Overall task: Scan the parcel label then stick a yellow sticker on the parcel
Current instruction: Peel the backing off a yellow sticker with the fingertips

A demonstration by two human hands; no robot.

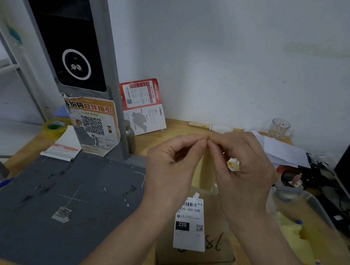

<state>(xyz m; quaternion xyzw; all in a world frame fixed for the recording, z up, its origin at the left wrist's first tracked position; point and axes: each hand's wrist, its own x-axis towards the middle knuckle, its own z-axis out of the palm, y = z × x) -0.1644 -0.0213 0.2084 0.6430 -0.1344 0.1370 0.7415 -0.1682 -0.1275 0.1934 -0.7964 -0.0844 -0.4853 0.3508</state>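
Both hands meet fingertip to fingertip above the desk [177, 126]. The left hand [171, 165] and right hand [242, 165] together pinch the top of a pale yellow sticker strip [205, 171] hanging between them. Below the hands lies the cardboard parcel [194, 258], its white label [190, 223] facing up.

The parcel [194, 255] is partly covered by both forearms, its near end is blurred, and the label [190, 224] small print can't really be read.
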